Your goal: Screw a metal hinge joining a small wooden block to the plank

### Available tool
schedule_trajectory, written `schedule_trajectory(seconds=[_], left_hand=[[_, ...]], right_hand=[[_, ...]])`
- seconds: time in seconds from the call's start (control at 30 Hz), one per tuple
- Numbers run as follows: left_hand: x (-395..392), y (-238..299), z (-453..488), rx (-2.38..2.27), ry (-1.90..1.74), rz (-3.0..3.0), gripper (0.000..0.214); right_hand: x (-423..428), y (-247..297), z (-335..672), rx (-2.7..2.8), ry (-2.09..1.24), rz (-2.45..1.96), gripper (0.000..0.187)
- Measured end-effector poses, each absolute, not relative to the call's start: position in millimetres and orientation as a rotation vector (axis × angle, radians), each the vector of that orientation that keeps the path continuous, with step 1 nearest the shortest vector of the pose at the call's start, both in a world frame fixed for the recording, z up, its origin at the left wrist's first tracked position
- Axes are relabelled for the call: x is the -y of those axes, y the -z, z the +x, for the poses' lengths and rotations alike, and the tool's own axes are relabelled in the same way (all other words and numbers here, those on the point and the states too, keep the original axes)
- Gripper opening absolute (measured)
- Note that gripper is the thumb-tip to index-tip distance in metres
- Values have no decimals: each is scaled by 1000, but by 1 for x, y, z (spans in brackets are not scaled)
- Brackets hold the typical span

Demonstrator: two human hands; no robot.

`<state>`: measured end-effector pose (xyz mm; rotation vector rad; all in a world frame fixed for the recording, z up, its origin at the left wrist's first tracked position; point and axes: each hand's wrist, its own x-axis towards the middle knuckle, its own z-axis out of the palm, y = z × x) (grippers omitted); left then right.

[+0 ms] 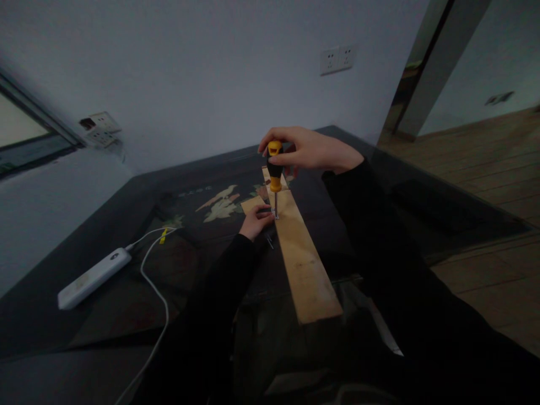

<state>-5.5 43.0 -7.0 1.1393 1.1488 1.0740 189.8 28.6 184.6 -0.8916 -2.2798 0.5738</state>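
My right hand (301, 149) is closed round the black and yellow handle of a screwdriver (275, 167), held upright. Its shaft points down at the left edge of a long wooden board (306, 259). Close beside the tip, the fingers of my left hand (256, 221) are pinched together near a small metal piece (273, 212). What exactly those fingers hold is too small and dim to tell. Some small metal pieces, perhaps screws (270, 242), lie just below my left hand. A second, shorter piece of wood (252, 204) sticks out to the left behind it.
The dark table (228, 163) has a bird and flower picture (221, 205) on its top. To the left lies a white power bank (95, 277) with a white cable (162, 298) running towards me. A wall with sockets (337, 59) stands behind the table.
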Motion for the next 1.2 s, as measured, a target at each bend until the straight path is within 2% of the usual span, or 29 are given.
schedule_trajectory(seconds=[0.13,0.3,0.57,0.67,0.83,1.1,1.2], left_hand=[[-44,8,-5,-1145,-1069,1119,44],[-45,7,-4,-1151,-1068,1115,45],[-43,6,-5,-1132,-1070,1117,42],[-43,6,-4,-1143,-1070,1114,42],[-43,5,-4,-1160,-1062,1126,42],[-44,6,-5,-1147,-1057,1125,44],[-45,8,-6,-1142,-1056,1131,44]], right_hand=[[-32,-183,184,2234,-359,-977,19],[-38,-178,175,2166,-78,-1085,28],[-27,-191,197,2367,-333,-932,26],[-29,-188,192,2279,-227,-1003,23],[-33,-182,180,2148,-10,-1121,32],[-23,-194,196,2356,-254,-957,23],[-25,-190,190,2283,-165,-1012,20]])
